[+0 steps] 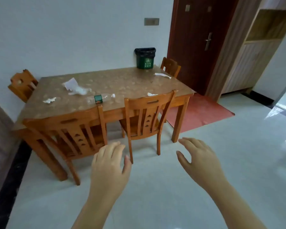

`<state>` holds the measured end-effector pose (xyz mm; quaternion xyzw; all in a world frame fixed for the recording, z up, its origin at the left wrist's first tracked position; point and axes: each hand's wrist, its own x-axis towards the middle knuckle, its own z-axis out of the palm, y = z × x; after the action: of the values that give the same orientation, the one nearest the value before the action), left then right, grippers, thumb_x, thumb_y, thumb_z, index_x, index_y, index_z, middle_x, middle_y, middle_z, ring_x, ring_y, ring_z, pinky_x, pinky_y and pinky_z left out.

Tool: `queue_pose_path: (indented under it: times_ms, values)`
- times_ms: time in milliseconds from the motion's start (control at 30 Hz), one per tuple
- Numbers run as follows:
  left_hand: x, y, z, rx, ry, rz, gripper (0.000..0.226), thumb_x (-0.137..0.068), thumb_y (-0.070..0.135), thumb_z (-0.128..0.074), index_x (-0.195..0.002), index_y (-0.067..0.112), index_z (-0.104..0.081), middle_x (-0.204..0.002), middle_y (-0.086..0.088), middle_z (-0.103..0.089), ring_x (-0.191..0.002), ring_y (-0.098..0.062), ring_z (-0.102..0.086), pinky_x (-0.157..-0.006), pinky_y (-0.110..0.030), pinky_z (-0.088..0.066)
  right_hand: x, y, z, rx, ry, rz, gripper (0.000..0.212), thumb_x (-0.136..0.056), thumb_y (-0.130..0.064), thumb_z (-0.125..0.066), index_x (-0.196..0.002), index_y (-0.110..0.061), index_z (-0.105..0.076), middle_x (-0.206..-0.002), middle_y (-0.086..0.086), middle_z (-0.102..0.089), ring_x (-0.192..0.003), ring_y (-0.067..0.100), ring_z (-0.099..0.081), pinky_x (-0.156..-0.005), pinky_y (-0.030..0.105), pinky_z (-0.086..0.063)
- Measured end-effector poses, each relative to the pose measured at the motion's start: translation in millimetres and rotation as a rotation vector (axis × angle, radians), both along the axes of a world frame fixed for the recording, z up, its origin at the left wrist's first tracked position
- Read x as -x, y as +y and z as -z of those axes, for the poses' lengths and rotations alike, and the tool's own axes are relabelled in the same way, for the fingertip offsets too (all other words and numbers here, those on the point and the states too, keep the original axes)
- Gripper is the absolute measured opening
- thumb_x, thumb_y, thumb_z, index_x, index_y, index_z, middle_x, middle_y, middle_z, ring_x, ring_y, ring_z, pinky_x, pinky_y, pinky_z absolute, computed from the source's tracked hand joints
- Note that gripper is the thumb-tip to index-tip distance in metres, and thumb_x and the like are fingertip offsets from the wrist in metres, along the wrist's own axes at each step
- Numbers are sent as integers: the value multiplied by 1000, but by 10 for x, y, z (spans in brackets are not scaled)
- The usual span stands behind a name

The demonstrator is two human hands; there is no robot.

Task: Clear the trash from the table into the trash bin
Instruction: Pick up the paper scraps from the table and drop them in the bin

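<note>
We judge this the approach; our left hand [109,162] and right hand [200,161] hover released, empty, short of the worktop [122,81]; bottle [104,97] and scraps [70,83] lie on it, bin [145,61] at its far edge; next, we judge, a reach past the chairs [149,113] for the bottle.

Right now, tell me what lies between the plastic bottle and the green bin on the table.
In the head view, the tabletop between the plastic bottle and the green bin is bare.
</note>
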<state>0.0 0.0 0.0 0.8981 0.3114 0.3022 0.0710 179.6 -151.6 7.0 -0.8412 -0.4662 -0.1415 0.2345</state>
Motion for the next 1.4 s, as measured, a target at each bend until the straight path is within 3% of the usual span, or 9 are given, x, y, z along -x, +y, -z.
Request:
queue_pose_path:
  times_ms: [300, 500, 700, 1000, 1067, 1200, 1400]
  values:
    - [-1371, 311, 333, 45, 21, 113, 40, -79, 30, -40, -98, 7, -66, -98, -9, -69, -93, -28, -64, -80, -42, -49, -1252, 154, 495, -31, 58, 213, 27, -77, -18, -67, -102, -7, -65, -101, 10, -69, -92, 30, -64, -78, 42, -50]
    - [-2605, 662, 443, 138, 74, 75, 27, -77, 19, -59, -99, 6, -66, -101, -11, -68, -96, -30, -62, -81, -45, -49, -2563, 209, 474, -66, 102, 340, 30, -75, -12, -69, -103, -5, -63, -101, 13, -68, -93, 34, -62, -75, 43, -50]
    - [-3686, 975, 388, 135, 50, 49, 23, -76, 9, -69, -98, 7, -66, -102, -10, -67, -97, -30, -61, -80, -45, -47, -3587, 575, 450, -69, 120, 286, 30, -75, -11, -69, -104, -5, -63, -102, 13, -68, -94, 33, -61, -78, 42, -49]
    - [-4542, 1886, 676, 174, 68, 11, 36, -79, 28, -44, -100, 7, -65, -104, -9, -66, -96, -29, -60, -80, -45, -47, -4534, 1405, 740, 15, 175, 205, 28, -76, -16, -67, -102, -7, -64, -100, 11, -69, -90, 31, -64, -75, 41, -50]
    - [-4783, 2213, 690, 167, 27, -4, 40, -79, 29, -40, -101, 6, -64, -105, -10, -65, -97, -29, -59, -83, -47, -46, -4767, 1688, 774, 35, 175, 195, 29, -76, -21, -59, -101, -8, -64, -98, 10, -70, -88, 31, -64, -74, 41, -51]
    - [-5320, 2919, 810, 147, -2, 9, 39, -80, 26, -41, -100, 2, -64, -102, -13, -66, -91, -31, -60, -79, -43, -47, -5288, 2411, 800, 66, 194, 166, 27, -77, -13, -67, -103, -8, -62, -98, 10, -68, -88, 33, -62, -76, 41, -49]
    - [-6001, 3761, 1040, 204, 57, 43, 37, -78, 27, -39, -94, 5, -65, -95, -9, -68, -82, -28, -63, -73, -34, -48, -5951, 3587, 668, 78, 212, 56, 28, -77, -16, -63, -104, -8, -63, -97, 9, -67, -85, 33, -60, -74, 43, -51]
